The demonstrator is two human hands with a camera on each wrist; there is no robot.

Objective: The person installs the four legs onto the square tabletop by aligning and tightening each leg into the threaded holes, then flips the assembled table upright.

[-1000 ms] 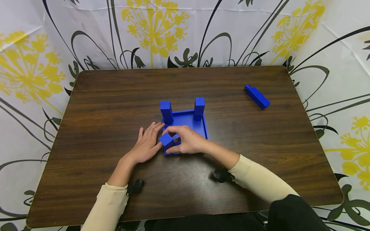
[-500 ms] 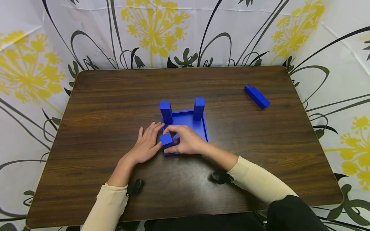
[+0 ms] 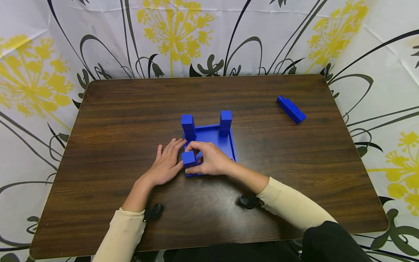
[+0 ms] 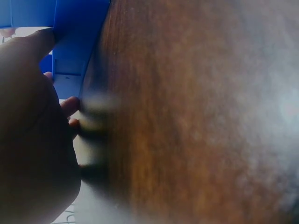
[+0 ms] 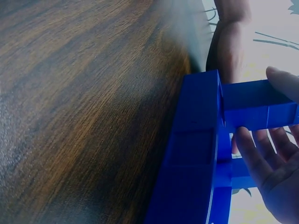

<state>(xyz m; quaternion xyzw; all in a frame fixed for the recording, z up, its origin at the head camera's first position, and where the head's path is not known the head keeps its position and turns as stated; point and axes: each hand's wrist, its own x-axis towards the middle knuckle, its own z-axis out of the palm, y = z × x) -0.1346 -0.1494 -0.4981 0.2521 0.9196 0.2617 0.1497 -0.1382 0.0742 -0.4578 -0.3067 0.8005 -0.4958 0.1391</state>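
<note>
A square blue tabletop (image 3: 214,137) with a raised rim lies underside up on the table. Two blue legs, the far left leg (image 3: 188,125) and the far right leg (image 3: 226,122), stand upright in its far corners. At the near left corner my right hand (image 3: 211,160) grips a third blue table leg (image 3: 188,159) between thumb and fingers. In the right wrist view that leg (image 5: 254,105) meets the tabletop (image 5: 187,149); its lower end is hidden. My left hand (image 3: 167,163) lies with fingers extended against the tabletop's left edge.
A loose blue leg (image 3: 292,110) with a screw end lies at the back right of the brown wooden table (image 3: 131,105). A patterned cloth (image 3: 111,32) hangs behind the table. Black wrist cameras sit on both wrists.
The leg in my right hand has turned a little and its top now sits squarer to the corner. My right hand shifted very slightly; the left hand stayed in place.
</note>
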